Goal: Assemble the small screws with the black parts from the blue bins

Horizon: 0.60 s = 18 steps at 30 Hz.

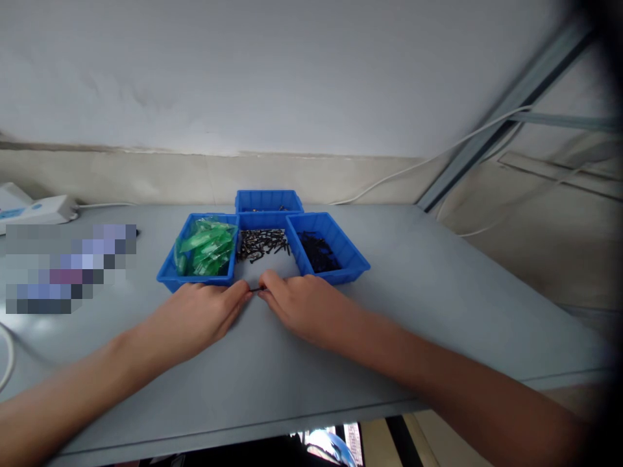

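My left hand (pixel 202 314) and my right hand (pixel 296 301) rest on the grey table (pixel 438 292), fingertips meeting just in front of a loose pile of black screws (pixel 263 244). Between the fingertips lies a thin dark piece (pixel 256 289), probably a screw, pinched from both ends. Both hands have their fingers drawn together. A blue tray (pixel 170 275) with green plastic bags (pixel 207 246) sits left of the pile. A blue tray (pixel 353 259) with small dark parts (pixel 318 251) sits right of it.
A third blue tray (pixel 268 200) stands behind the screw pile. A white device (pixel 34 209) with a cable lies at the far left by the wall. A white cable (pixel 438 155) runs along the wall. The table's front edge is close below my forearms.
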{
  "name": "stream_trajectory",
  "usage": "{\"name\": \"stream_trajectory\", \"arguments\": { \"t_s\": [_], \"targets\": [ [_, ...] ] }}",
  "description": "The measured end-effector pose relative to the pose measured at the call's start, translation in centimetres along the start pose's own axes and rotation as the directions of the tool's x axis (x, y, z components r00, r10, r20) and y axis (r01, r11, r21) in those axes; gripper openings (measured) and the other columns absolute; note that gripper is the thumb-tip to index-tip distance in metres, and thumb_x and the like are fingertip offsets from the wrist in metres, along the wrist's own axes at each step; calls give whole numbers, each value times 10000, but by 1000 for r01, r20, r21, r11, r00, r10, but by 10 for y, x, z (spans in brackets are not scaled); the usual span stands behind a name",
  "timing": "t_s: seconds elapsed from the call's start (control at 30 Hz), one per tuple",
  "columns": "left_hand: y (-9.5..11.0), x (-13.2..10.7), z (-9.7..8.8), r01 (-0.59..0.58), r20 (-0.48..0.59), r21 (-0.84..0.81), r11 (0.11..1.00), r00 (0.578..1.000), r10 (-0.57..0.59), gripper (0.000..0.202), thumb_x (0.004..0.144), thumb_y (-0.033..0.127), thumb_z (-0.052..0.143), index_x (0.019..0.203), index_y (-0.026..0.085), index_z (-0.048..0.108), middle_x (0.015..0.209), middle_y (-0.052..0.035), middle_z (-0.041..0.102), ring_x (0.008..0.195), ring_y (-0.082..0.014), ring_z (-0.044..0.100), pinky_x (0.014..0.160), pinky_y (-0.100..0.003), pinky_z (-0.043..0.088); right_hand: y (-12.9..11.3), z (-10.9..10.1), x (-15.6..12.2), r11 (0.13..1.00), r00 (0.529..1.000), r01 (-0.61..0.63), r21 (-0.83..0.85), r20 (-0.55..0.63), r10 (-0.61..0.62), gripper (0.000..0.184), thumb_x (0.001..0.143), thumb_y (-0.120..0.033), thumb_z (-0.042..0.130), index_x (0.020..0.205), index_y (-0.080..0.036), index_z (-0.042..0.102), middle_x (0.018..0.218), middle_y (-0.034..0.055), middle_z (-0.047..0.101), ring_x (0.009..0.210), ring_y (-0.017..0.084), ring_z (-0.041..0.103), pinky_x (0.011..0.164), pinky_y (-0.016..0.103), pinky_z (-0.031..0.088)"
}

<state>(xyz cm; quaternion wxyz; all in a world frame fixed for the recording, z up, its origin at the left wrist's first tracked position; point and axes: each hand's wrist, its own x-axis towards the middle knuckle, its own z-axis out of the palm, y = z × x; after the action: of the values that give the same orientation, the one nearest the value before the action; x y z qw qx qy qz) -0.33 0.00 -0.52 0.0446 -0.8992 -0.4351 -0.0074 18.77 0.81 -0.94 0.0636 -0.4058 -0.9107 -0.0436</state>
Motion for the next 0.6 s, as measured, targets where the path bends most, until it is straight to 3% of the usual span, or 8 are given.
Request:
{"name": "stream_trajectory", "arguments": {
  "t_s": [0.33,0.6],
  "targets": [
    [1,2,0,-11,28,-5,1000,1000,11,276,911,313,264,798,200,489,585,9,575,524,-175,580,448,-261,292,-1,-1,-1,1000,1000,22,-8,-14,-22,206,906,-265,288,868,-160,461,599,16,578,472,133,513,438,277,153],
    [0,1,1,-144,-19,-45,989,990,143,223,898,256,296,806,191,487,605,19,583,489,-154,559,432,-259,268,-6,-11,0,993,993,100,59,-69,-96,249,887,-361,343,858,-161,488,586,6,586,466,122,499,444,273,140]
  ]
}}
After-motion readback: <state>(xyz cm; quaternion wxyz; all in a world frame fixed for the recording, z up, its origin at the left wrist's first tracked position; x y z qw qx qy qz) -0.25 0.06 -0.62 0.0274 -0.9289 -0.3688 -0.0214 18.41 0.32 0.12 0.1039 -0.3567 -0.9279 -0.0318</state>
